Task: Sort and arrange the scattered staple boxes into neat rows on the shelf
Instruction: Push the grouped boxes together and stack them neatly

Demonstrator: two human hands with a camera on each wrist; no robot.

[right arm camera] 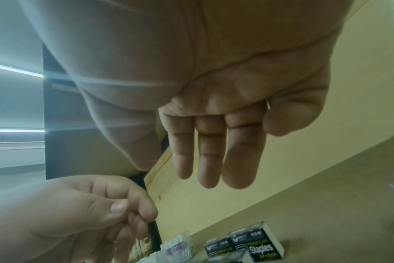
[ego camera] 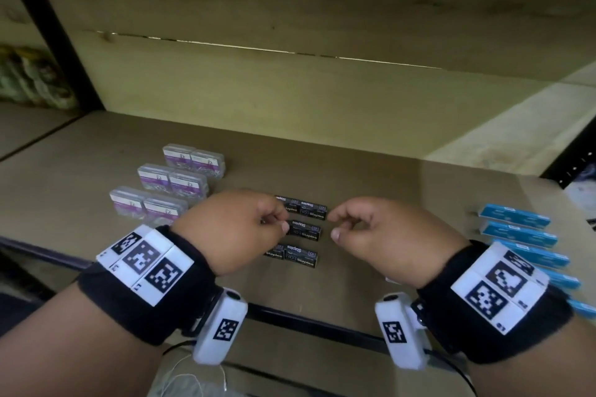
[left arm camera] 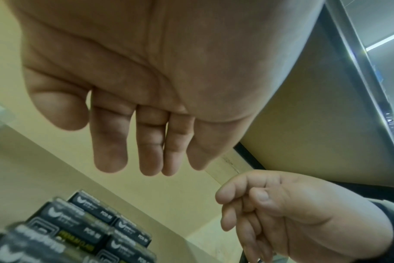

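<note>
Both hands empty, fingers loosely curled – left hand (ego camera: 237, 229), right hand (ego camera: 383, 232) – over small black cardboard staple boxes (ego camera: 304, 230) mid brown shelf (ego camera: 403, 190), nr front edge. Nudge ends flush, pairs tight, light touch.

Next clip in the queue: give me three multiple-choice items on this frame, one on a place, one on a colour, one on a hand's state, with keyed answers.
1. The black staple boxes lie
A) between clear and blue boxes
B) right of the blue boxes
C) on the floor

2. The boxes at the shelf's right are
A) red
B) blue
C) green

3. The right hand is
A) gripping a box
B) flat on the shelf
C) holding nothing

A: the clear boxes sit left, the blue boxes right.
B: their tops show blue.
C: loosely curled fingers hold nothing.
</note>
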